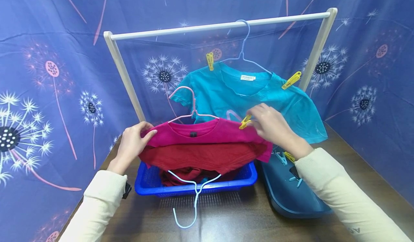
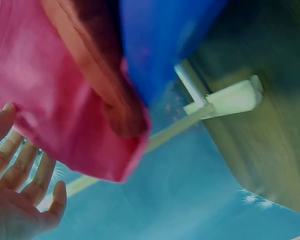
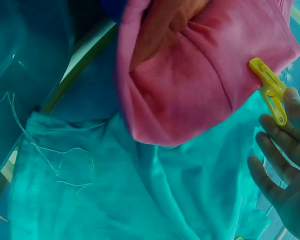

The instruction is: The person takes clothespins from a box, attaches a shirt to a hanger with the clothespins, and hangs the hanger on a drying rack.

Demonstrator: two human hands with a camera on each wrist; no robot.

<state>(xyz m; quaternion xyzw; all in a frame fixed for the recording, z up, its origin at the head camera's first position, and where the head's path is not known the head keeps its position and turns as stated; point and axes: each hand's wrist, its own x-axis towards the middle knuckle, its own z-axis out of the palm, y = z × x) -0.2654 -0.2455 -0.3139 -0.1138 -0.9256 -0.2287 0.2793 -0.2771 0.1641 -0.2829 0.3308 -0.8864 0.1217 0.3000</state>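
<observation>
A magenta T-shirt (image 1: 155,136) on a pink hanger (image 1: 194,109) is held up over a blue basket, a red garment (image 1: 203,156) lying across its front. My left hand (image 1: 130,145) pinches the shirt's left shoulder between thumb and fingers; the other fingers spread behind the cloth in the left wrist view. With thumb and forefinger, my right hand (image 1: 270,123) grips a yellow clothespin (image 3: 267,90), whose tip lies over the shirt's right shoulder edge. Whether it bites the hanger too is hidden. Behind hangs a turquoise T-shirt (image 1: 213,91) with yellow clothespins at both shoulders.
A white rod (image 1: 181,31) on wooden posts bears the turquoise shirt's blue hanger (image 1: 243,48). The blue basket (image 1: 194,190) contains red cloth, and a pale blue hanger (image 1: 196,195) overhangs its front. On the right, a dark tray (image 1: 291,206) holds several clothespins.
</observation>
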